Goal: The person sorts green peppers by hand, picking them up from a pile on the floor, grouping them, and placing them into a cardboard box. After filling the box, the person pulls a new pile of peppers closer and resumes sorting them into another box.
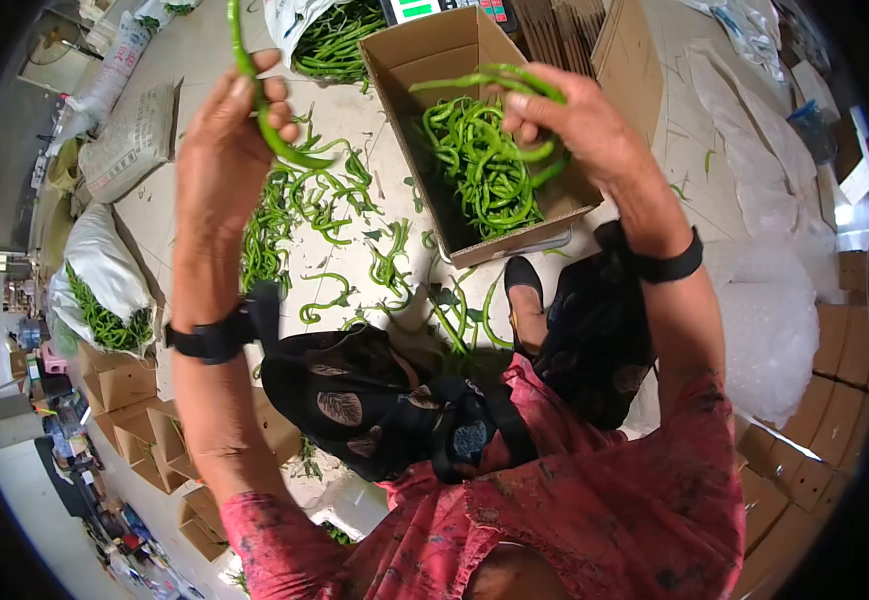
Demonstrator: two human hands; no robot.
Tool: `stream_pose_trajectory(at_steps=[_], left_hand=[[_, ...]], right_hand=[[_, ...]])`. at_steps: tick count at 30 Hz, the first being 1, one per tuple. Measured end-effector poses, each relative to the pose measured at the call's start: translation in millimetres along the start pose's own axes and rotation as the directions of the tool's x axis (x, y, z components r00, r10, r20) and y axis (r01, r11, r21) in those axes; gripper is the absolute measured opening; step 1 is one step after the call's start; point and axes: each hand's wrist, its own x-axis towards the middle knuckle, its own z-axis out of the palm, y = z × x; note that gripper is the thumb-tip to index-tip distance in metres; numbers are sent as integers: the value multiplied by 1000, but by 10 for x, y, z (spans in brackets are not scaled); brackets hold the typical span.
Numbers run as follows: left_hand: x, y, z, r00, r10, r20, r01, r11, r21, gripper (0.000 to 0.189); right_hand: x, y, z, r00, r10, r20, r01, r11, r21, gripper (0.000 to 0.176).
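My left hand (245, 112) is raised over the floor, fingers closed around a long green chili pepper (277, 142) whose lower end curves to the right. Above the cardboard box (415, 205), my right hand (558, 112) grips several long green chili peppers (475, 80) that stick out past the fingers on both sides. Inside that box lies a heap of curled green peppers (483, 175). More green peppers (330, 200) and bits of leaf are strewn over the pale tiles below and between my hands.
A scale with a lit green display (418, 8) stands behind the box. An open white sack of peppers (340, 45) is beside it, another sack (105, 265) at left. Several cardboard boxes (140, 440) sit lower left; bubble wrap (765, 340) is at right.
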Motion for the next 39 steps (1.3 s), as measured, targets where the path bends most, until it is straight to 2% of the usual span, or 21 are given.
stream_pose_trajectory(at_steps=[3,5,6,7,9,13,14,15,16,17,19,21,23,25,27,29,31,33,36,38,39], left_hand=[[-141,278,-399,995,-51,-89,76,949,306,35],[-332,443,-680,977,-77,-199,162,874,458,36],[-462,509,-866,970,-116,-215,214,827,519,36],[-612,554,-1037,960,-156,-231,265,773,576,37],[-1058,551,-1236,890,-302,-343,455,658,600,43],[-2300,150,-1669,684,-609,-402,712,437,549,47],[-2803,-87,-1822,714,-616,-332,698,593,401,51],[-3201,-322,-2014,685,-723,-87,657,561,504,57],[-3771,-648,-2004,549,-821,-156,828,559,-31,57],[-4005,-863,-1679,634,-772,-39,765,634,-114,52],[-5176,-1254,-1738,353,-910,-216,933,361,3,61],[-4791,-1252,-962,481,-823,-301,845,527,-91,59],[-4375,-1417,-896,460,-781,-424,887,378,265,54],[-4522,-2046,-1461,680,-647,-345,722,507,471,44],[-4645,-2539,-2083,913,-360,-194,378,562,736,36],[-4151,-2351,-2231,748,-516,-419,639,386,665,34],[-3662,-2356,-2391,668,-534,-518,704,229,672,36],[-3021,-2199,-2508,673,-535,-510,665,139,733,38],[-2367,-2486,-2966,805,-418,-420,511,129,850,40],[-1770,-2607,-3129,878,-339,-337,397,123,910,42],[-1494,-2711,-3227,907,-296,-301,343,103,934,44]], right_hand=[[187,158,-164,999,51,-16,-52,991,-124,39],[292,392,-177,993,52,105,10,858,-514,60],[229,444,-68,985,56,163,34,863,-504,69],[155,382,38,974,168,154,-21,740,-672,67],[155,252,57,937,257,238,-28,732,-681,62],[38,-122,-83,982,154,106,-111,938,-329,47],[-93,-304,-34,993,115,-4,-112,959,-262,45],[-192,-371,-16,993,118,-2,-115,958,-264,45],[-281,-407,-17,991,128,-33,-132,979,-155,45],[-368,-424,33,989,141,-50,-144,989,-43,44],[-682,-448,366,979,202,14,-202,979,-14,36],[-857,-216,712,903,340,263,-408,872,270,29],[-961,21,1047,826,451,337,-554,760,340,25],[-910,259,1354,739,546,393,-665,685,297,25],[-816,579,1604,740,539,403,-667,664,336,25],[-652,881,1916,735,535,417,-675,637,373,25],[-458,1206,2179,737,580,346,-674,661,330,26],[-265,1671,2422,750,577,325,-658,698,281,28],[93,2287,2717,794,573,203,-603,785,143,33],[309,2849,2847,782,623,4,-613,770,-177,42],[390,3085,2923,778,628,-5,-618,765,-182,42]])
